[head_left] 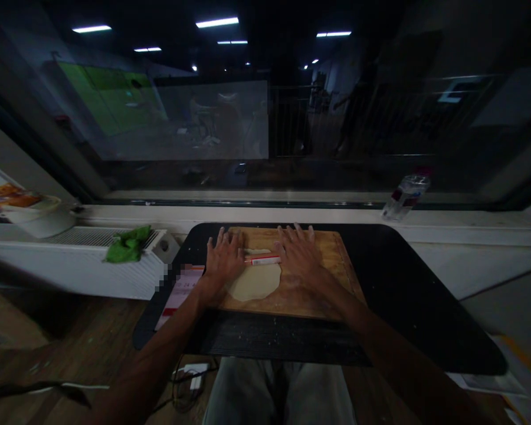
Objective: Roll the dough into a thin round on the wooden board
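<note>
A flattened sheet of dough lies on a wooden board. Across its far part rests a thin wooden rolling pin with a red and white label. My left hand lies flat over the pin's left end, fingers stretched forward and apart. Over the right end, my right hand is likewise flat with spread fingers. Both palms hide the ends of the pin. Whitish traces show on my fingertips.
The board sits on a black table. A pink and white sheet lies at its left. A plastic bottle stands on the windowsill. A green cloth drapes over the radiator, near a white tub.
</note>
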Tool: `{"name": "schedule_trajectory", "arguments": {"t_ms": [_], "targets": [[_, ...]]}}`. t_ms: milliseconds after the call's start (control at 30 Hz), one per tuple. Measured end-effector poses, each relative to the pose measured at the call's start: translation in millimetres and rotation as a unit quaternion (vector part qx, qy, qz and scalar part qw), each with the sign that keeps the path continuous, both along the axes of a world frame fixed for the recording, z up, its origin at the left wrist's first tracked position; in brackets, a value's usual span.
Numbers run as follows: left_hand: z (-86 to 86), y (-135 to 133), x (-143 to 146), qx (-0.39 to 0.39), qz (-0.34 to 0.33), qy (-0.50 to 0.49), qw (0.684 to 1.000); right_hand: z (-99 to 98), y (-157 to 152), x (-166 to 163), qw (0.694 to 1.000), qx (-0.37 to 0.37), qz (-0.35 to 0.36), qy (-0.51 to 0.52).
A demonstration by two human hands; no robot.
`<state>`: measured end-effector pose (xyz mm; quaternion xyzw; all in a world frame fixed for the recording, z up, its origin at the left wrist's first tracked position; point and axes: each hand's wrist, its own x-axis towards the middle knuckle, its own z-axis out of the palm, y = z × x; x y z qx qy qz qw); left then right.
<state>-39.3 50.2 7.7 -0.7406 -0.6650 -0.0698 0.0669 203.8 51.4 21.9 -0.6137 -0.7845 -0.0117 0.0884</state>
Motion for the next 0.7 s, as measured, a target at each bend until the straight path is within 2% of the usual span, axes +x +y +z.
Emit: {"name": "schedule_trajectory", "arguments": {"t_ms": [300, 700], "targets": [[9.5, 27, 3, -0.005, 0.029, -0.001, 1.000, 0.6, 34, -1, 1.000, 0.015, -0.008, -0.003], [21.5, 55, 6, 0.015, 0.038, -0.026, 0.999, 0.3, 57, -3, 0.999, -0.003, -0.034, 0.024]]}}
